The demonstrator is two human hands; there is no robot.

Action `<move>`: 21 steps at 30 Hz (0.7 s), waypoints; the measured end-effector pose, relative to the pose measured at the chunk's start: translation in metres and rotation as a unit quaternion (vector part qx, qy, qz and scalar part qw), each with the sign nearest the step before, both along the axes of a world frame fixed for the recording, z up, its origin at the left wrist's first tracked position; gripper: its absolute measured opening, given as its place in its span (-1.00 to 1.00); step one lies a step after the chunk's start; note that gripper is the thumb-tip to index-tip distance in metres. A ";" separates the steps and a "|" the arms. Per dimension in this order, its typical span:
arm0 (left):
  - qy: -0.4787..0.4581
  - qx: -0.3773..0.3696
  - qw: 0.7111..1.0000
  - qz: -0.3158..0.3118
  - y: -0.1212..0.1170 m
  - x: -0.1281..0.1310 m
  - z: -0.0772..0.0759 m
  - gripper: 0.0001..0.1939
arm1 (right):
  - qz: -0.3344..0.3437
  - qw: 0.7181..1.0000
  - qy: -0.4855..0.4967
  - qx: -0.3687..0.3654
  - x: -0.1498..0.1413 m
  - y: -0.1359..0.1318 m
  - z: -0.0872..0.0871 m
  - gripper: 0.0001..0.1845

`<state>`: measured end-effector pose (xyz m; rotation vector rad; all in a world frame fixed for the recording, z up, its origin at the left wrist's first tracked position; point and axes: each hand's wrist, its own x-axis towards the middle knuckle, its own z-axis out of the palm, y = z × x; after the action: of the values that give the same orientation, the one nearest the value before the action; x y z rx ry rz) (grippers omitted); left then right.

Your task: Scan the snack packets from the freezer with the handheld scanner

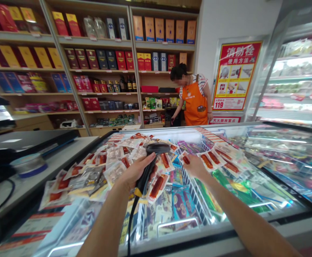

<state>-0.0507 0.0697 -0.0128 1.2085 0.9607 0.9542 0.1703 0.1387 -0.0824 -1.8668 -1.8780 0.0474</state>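
My left hand (138, 172) is wrapped round the handle of a black handheld barcode scanner (145, 175), its head pointing away from me and its cable trailing down toward me. To the right, my right hand (197, 167) is closed on a small clear packet of reddish-brown snack (184, 157). Similar packets lie on the freezer's glass top: one packet (157, 186) just below the scanner, another (164, 161) beside its head, and several more right of my right hand. A large pile of vacuum packs (118, 153) spreads left of the scanner.
Beneath the glass, the chest freezer (225, 235) holds wire baskets and colourful frozen packs. A counter with a roll of tape (28, 165) stands left. Behind the freezer, a person in an orange apron (196, 103) leans beside shelves (97, 43) of boxes. A refrigerated display (300, 78) is right.
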 end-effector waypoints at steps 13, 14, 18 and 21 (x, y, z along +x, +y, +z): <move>0.007 0.005 0.999 -0.044 -0.002 0.012 -0.010 -0.66 | -0.009 0.974 0.192 0.121 0.016 0.003 0.005 -0.72; 0.000 0.005 0.999 -0.047 -0.002 0.012 -0.010 -0.67 | -0.008 0.974 0.192 0.119 0.015 0.003 0.006 -0.72; -0.011 0.001 0.997 -0.071 -0.003 0.015 -0.010 -0.66 | -0.001 0.977 0.177 0.114 0.015 0.003 0.005 -0.70; -0.013 -0.001 0.998 -0.056 -0.003 0.015 -0.006 -0.66 | -0.004 0.987 0.111 0.113 0.020 0.006 -0.002 -0.68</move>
<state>-0.0360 0.0664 -0.0189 1.2329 0.8641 0.8775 0.1898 0.1451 -0.0839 -1.6445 -1.6504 0.0367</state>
